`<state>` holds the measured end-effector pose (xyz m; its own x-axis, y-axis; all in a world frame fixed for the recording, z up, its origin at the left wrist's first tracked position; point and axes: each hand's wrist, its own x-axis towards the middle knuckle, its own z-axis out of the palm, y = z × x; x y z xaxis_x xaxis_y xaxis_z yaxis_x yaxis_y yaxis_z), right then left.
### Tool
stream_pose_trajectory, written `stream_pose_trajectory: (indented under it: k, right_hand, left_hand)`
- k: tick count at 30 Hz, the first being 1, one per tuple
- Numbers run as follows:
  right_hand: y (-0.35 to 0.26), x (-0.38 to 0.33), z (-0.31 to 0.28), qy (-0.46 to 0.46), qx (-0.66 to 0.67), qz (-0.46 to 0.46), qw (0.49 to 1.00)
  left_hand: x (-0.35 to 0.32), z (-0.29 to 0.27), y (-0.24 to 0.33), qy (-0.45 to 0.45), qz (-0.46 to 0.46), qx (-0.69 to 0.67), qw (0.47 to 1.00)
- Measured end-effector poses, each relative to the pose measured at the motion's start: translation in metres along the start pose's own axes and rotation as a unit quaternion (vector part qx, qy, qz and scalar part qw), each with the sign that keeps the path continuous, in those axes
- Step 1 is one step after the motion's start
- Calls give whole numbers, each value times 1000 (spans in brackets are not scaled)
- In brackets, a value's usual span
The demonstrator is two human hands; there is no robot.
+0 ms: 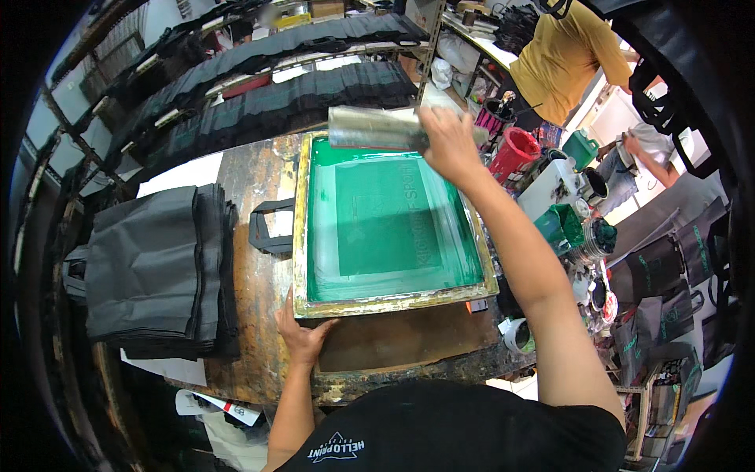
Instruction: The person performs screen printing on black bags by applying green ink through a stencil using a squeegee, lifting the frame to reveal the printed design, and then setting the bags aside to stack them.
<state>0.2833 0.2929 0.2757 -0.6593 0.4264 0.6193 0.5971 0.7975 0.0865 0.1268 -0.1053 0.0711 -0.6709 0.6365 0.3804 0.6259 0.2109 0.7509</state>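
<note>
A screen printing frame (397, 303) with a worn, paint-spotted rim lies on the wooden table, its mesh coated in green ink (370, 236). My right hand (452, 145) grips a wide squeegee (373, 128) over the frame's far edge; the squeegee is blurred by motion. At the near left corner, my left hand (303, 334) holds the rim, thumb stretched along the near side and fingers partly hidden by the frame. A black bag handle (271, 228) sticks out from under the frame's left side; whatever else lies beneath is hidden.
Left of the frame is a stack of black bags (149, 267) on the worn table (255, 307). Ink containers crowd the right side, among them a red bucket (515, 153) and a green-stained jar (598, 236). Bag-filled racks (314, 90) stand behind. Two other people are at the right.
</note>
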Motion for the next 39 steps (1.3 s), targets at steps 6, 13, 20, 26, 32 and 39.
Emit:
stream_pose_trajectory:
  k: [6,13,20,26,32,39]
  right_hand:
    - [18,57,58,-37,-24,-4,999]
    - [-2,41,45,-46,19,-23,999]
    - [-52,-63,-64,-163,78,-49,982]
    - [-89,-154,-85,-187,82,-15,979]
    - [-121,-184,-64,-180,14,-20,983]
    - [-134,-217,-85,-132,51,-24,990]
  left_hand:
    - [5,-3,5,-14,18,21,1000]
    - [1,-4,2,-15,8,19,1000]
    - [3,-6,12,-14,6,18,1000]
    - [7,-1,6,-11,46,14,999]
    - [-2,-4,-6,-12,-3,-5,1000]
    - [-1,-2,-2,-8,22,28,999]
